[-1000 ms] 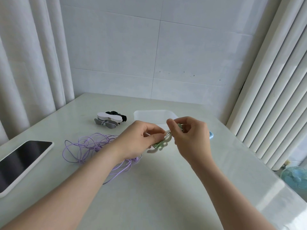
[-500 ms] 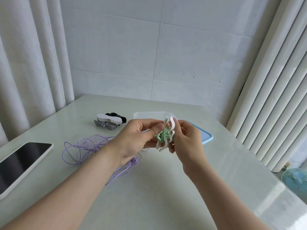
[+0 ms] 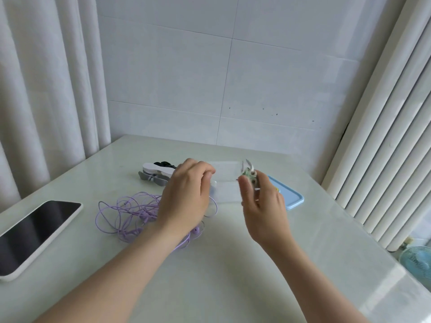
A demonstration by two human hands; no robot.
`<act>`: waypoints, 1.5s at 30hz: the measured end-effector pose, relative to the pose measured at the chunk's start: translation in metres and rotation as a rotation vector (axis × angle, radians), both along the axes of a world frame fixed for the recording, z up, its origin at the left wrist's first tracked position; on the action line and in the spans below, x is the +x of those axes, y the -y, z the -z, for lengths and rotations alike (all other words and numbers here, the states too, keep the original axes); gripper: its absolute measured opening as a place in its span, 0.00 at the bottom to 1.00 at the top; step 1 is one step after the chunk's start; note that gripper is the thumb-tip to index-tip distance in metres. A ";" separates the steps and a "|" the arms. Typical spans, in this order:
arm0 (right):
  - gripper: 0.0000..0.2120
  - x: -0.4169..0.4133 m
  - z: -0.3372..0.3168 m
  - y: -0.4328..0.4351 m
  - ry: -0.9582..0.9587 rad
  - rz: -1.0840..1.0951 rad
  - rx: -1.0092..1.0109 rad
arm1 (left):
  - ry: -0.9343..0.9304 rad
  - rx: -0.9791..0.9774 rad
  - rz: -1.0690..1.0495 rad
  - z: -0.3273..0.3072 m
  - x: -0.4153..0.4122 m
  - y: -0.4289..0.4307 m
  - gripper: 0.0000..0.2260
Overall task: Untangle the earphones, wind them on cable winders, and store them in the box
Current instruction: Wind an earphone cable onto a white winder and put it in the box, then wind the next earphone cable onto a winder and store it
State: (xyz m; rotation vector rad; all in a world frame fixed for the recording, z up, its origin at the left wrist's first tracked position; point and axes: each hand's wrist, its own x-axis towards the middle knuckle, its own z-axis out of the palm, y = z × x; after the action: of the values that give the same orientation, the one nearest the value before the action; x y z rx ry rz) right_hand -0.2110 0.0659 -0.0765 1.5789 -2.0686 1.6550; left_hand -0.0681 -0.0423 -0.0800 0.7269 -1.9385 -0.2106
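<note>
- A phone [image 3: 35, 234] with a dark screen was laid face up at the near left edge of the table [image 3: 221, 264].
- A tangled purple earphone cable [image 3: 126, 210] was spread on the table, partly covered by the left wrist.
- The left hand [image 3: 186, 197] was held beside the clear box [image 3: 227, 185], its fingers [image 3: 205, 170] loosely curled, with nothing seen gripped.
- The right hand [image 3: 261, 203] was raised, and a white cable winder [image 3: 249, 174] wound with green earphones was pinched in its fingers above the right end of the box.
- A blue lid [image 3: 291, 194] was set just right of the box, partly hidden by the right hand.
- Farther left, white and grey spare winders [image 3: 155, 173] were stacked, with a black item [image 3: 163, 163] just behind.
</note>
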 end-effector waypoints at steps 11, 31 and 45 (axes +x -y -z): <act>0.13 0.015 -0.026 0.034 -0.148 0.060 0.080 | 0.132 0.210 0.027 0.022 0.005 0.015 0.09; 0.11 -0.009 -0.047 0.116 -0.240 0.172 0.834 | 0.024 0.386 0.066 0.027 0.004 0.019 0.08; 0.15 -0.007 -0.029 0.107 -0.417 0.132 0.728 | -0.042 0.289 0.008 0.018 0.005 0.019 0.11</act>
State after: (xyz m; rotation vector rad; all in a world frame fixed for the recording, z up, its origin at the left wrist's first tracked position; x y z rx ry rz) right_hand -0.2181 -0.0414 -0.0478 1.6861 -2.5734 0.4558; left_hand -0.0628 -0.0616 -0.0983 0.8959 -1.8916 -0.5146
